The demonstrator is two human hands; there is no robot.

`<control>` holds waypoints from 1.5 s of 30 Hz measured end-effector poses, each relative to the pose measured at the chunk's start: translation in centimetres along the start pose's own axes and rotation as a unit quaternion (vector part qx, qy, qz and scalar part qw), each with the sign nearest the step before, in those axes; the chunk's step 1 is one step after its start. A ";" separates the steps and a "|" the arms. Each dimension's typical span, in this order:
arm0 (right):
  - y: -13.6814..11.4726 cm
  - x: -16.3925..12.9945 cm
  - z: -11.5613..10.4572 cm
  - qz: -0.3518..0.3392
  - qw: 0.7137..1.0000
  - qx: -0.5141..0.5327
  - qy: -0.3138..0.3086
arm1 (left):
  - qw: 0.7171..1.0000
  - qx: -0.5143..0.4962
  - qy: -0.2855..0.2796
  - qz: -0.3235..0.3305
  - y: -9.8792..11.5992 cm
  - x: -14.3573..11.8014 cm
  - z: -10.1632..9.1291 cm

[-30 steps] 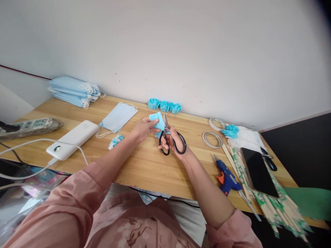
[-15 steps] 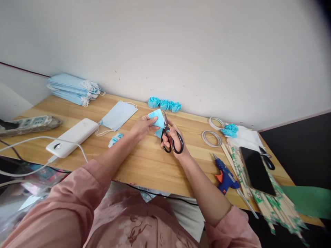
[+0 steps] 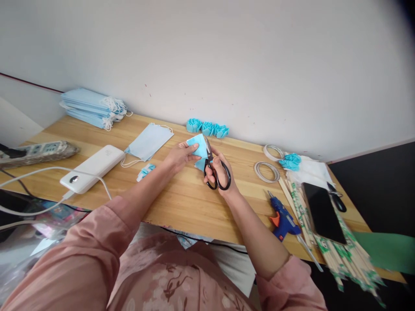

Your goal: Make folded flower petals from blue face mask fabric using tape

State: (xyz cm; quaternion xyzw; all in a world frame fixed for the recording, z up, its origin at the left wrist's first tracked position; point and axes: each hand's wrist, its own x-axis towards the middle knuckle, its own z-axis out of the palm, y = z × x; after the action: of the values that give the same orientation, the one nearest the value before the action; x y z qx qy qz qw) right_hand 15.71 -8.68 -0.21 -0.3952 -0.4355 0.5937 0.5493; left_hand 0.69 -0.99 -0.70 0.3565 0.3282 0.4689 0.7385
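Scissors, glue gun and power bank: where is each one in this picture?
scissors (image 3: 218,175): head view, on the black handle loops in the right hand.
glue gun (image 3: 281,216): head view, on its blue body.
power bank (image 3: 94,167): head view, on its white top face.

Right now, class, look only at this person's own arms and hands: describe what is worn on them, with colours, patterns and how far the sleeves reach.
Both hands are bare: no gloves, rings or watch show on the left hand or the right hand. The forearms are uncovered too. The left sleeve is dusty pink fabric, pushed up towards the elbow. The right sleeve matches it, bunched just below the elbow. The pink garment at the chest carries a darker floral print.
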 end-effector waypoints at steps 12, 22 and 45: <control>0.3 0.1 -0.1 -0.012 0.999 -0.040 0.006 | 1.000 -0.015 -0.013 0.017 -0.3 0.2 -0.7; 0.2 0.1 0.0 -0.021 0.999 -0.034 0.003 | 1.000 -0.013 0.005 0.020 0.2 0.0 -0.4; -0.2 0.4 -1.2 0.040 0.992 0.012 -0.117 | 0.996 0.052 0.041 0.059 0.5 -0.1 -0.4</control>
State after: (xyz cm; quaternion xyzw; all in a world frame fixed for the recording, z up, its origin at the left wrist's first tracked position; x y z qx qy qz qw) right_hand 16.89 -8.22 -0.38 -0.3336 -0.4735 0.6624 0.4752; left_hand 0.15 -0.87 -0.50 0.3937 0.3607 0.5078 0.6760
